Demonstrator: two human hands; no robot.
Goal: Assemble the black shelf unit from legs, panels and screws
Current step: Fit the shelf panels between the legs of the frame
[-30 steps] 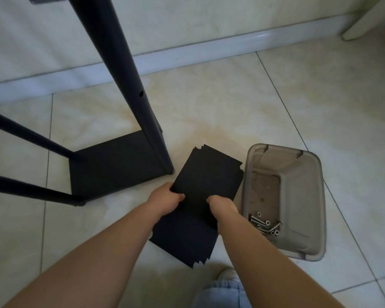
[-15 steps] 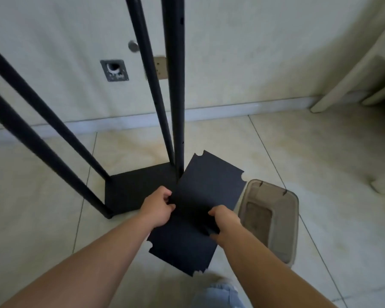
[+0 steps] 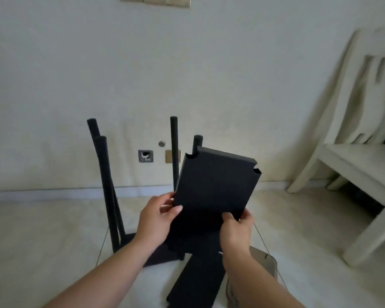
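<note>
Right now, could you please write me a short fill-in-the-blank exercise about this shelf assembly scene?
1. The frame has ____ upright black legs.
2. The raised black panel is held by ____ hands: left hand, right hand.
3. The pale chair stands on the person's ____ side.
4. Another black panel lies on the ____.

Answers: four; both; right; floor

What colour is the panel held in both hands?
Matte black panel, plain, no pattern; seen in the head view.

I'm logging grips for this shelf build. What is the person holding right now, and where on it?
Both hands hold a black panel by its near, lower edge: the left hand at the left corner, the right hand at the right corner.
</note>
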